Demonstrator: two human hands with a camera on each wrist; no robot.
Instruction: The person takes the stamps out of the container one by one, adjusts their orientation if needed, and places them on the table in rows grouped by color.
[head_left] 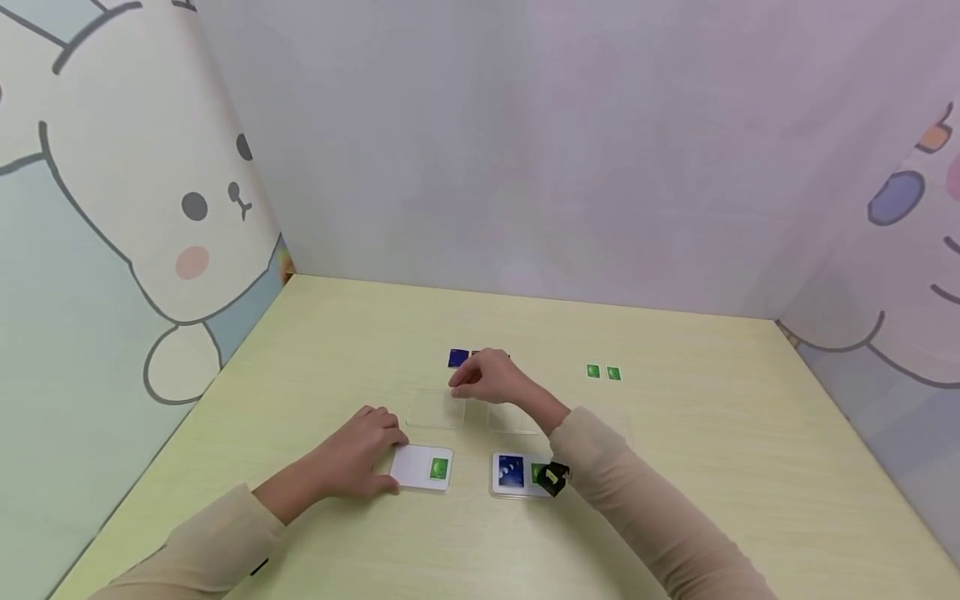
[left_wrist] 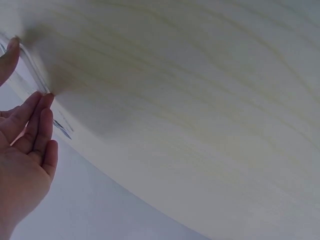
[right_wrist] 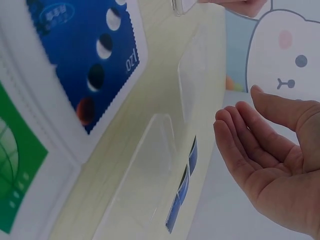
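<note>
L hand (head_left: 360, 457) pinches white card (head_left: 420, 467) across its L end on table (head_left: 337, 333), prob. to steady it, w/ R hand (head_left: 491, 377) (loosely curved, thumb apart, nothing held) hovering nr blue stamps (head_left: 458, 358).

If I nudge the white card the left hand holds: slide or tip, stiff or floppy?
The white card would probably slide, not tip: it lies flat and low on the table. Likely fairly stiff: its edges look straight in the left hand's grip. Its smooth-looking surface could make it slightly slippery.
</note>
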